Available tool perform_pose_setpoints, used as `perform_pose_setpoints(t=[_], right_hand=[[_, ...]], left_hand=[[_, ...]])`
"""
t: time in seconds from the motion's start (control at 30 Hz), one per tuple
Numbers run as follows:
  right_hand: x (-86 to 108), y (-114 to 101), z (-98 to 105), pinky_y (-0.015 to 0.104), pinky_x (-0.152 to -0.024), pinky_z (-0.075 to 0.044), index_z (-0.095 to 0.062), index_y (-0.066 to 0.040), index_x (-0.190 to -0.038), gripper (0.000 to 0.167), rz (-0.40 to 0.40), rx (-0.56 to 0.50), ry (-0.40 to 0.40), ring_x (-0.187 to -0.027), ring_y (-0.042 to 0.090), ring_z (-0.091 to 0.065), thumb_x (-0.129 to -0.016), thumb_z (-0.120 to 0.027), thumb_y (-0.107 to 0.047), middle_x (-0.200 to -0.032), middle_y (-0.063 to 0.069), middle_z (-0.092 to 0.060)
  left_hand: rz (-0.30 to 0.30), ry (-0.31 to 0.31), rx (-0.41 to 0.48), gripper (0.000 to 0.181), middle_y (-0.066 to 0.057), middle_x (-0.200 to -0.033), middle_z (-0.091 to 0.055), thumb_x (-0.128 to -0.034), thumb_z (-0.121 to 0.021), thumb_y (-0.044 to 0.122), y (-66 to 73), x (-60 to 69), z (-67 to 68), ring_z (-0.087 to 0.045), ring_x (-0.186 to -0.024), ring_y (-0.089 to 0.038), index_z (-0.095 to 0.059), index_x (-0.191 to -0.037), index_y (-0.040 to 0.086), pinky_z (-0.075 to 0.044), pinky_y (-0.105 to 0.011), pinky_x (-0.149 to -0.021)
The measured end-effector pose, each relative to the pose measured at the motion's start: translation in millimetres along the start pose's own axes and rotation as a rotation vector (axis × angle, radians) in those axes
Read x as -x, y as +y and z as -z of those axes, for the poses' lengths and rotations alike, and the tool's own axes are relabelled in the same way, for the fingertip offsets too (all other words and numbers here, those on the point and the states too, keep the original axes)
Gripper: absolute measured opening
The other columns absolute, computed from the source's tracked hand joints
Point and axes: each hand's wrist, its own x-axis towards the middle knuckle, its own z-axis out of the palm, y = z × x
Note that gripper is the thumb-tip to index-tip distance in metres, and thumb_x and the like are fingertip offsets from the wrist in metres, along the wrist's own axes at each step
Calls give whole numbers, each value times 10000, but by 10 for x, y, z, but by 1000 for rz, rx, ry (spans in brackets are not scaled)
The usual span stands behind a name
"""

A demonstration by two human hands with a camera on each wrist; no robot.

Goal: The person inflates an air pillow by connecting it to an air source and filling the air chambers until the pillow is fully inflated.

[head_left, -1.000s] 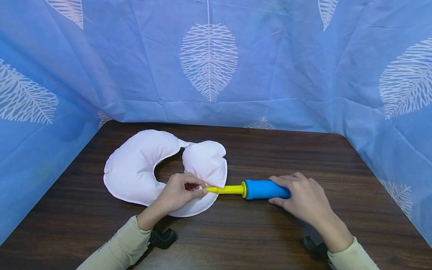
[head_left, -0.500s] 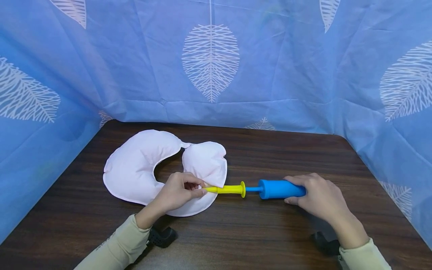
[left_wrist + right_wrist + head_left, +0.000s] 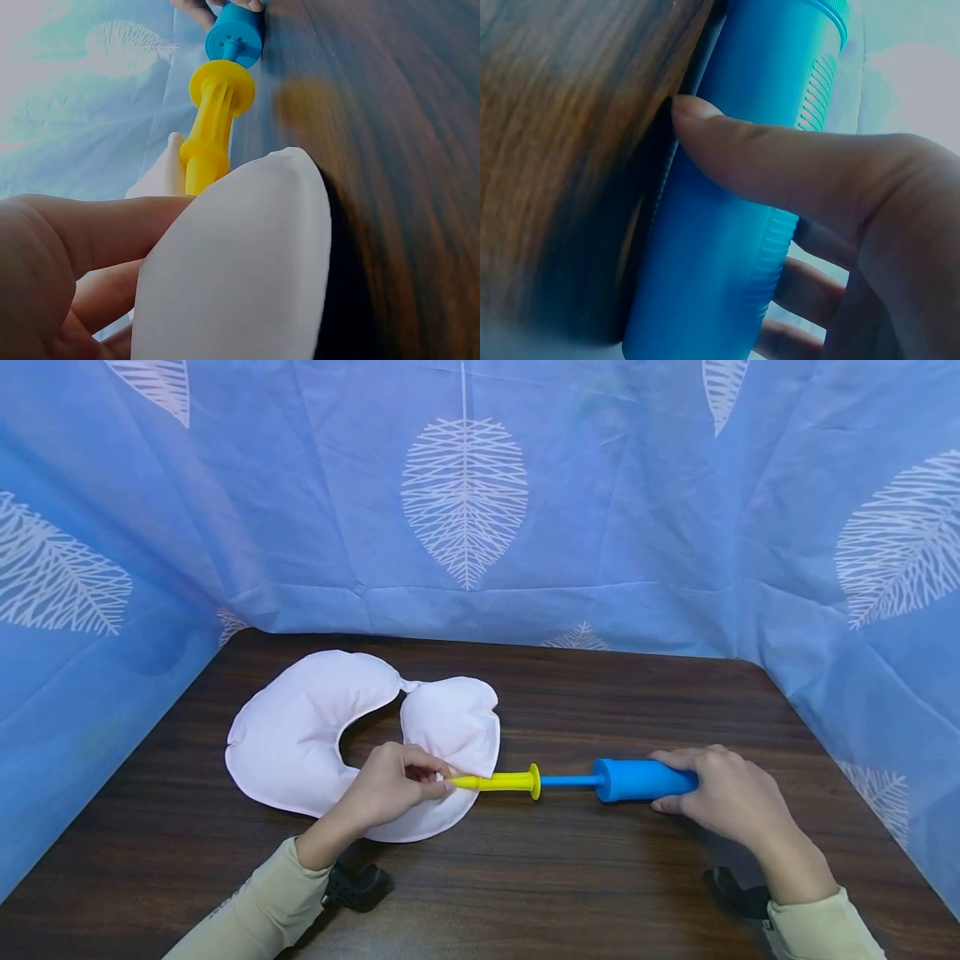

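A white, puffed-up U-shaped neck pillow (image 3: 281, 735) lies on the table, its right lobe folded and creased. My left hand (image 3: 390, 785) pinches at the tip of the yellow nozzle end (image 3: 510, 782) of a hand air pump, right against the pillow; the valve is hidden by the fingers. A thin blue rod joins the yellow part to the pump's blue barrel (image 3: 637, 779), and a length of that rod is exposed. Around the barrel's far end, my right hand (image 3: 731, 793) grips with thumb and fingers on opposite sides. The right wrist view shows the thumb across the ribbed blue barrel (image 3: 742, 180).
The dark wood-grain table (image 3: 570, 877) extends under everything. A blue cloth (image 3: 615, 510) with white leaf prints hangs behind and at both sides. Black wrist mounts (image 3: 360, 887) sit under both forearms.
My right hand has pulled the blue barrel to the right, away from the yellow part, baring the thin rod between them. The left hand and the pillow stay nearly where they were.
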Motion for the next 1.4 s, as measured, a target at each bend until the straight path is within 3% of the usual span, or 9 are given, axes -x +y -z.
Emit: perform_pose_setpoints(t=[0.23,0.5,0.77,1.13,1.4], right_hand=[[14,-98,-55,629,-798,-552,-738,-165,-1390,684,58,-4,60,-1208,535,-647,-783,-951,-397,-1338,211,-742],[-10,-437,-136,629,-834,-571,-754,-155,-1364,655,160,14,161,-1150,436,-694,-783,-958,-378,-1265,127,-790],[-21,-729,-220,620,-854,-568,-760,-159,-1354,656,218,39,203,-1099,340,-701,-778,-966,-396,-1232,77,-806],[-12,-674,-208,590,-834,-596,-759,-200,-1361,659,198,45,198,-1113,349,-719,-780,-957,-439,-1248,83,-801],[7,-452,-132,586,-756,-596,-749,-219,-1377,660,129,25,134,-1128,420,-722,-790,-945,-448,-1276,151,-779]], left_hand=[[2,14,-5,60,17,-769,-674,-868,-866,84,-20,-10,-12,-580,-764,-138,-854,-907,127,-478,-253,-691],[-7,24,-16,64,12,-779,-667,-871,-861,73,-4,-5,-11,-580,-764,-137,-853,-910,124,-482,-247,-687],[-17,29,-31,72,6,-782,-660,-871,-862,65,10,6,-9,-575,-758,-141,-853,-917,120,-482,-244,-678],[-39,17,-25,80,7,-796,-668,-876,-862,68,-3,15,-11,-581,-758,-138,-853,-938,116,-498,-242,-688],[-41,17,-26,98,3,-805,-667,-877,-860,55,3,12,-10,-575,-762,-149,-855,-958,109,-504,-241,-684]])
